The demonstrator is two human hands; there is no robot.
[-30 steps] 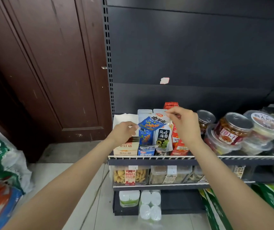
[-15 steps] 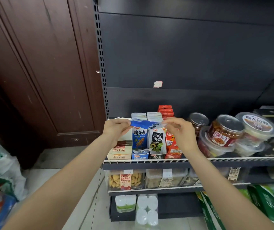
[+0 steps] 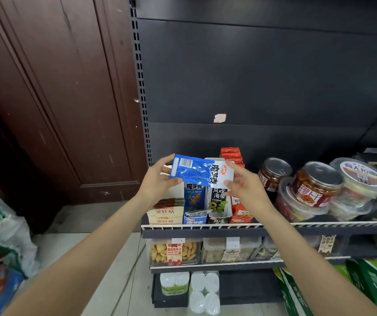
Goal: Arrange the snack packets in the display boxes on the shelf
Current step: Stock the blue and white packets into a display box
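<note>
blue packet [image 3: 200, 173] lies sideways between your two grips | left hand [image 3: 157, 180] pinches its barcode end, right hand [image 3: 243, 184] its white end | display boxes [image 3: 195, 201] just below, on the shelf [image 3: 319, 226] | jars [image 3: 315, 184] right of your right grip

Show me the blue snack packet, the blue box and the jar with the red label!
blue snack packet [image 3: 194, 172], head view, shiny blue middle.
blue display box [image 3: 194, 197], head view, front panel.
red-labelled jar [image 3: 313, 190], head view, label side.
</note>
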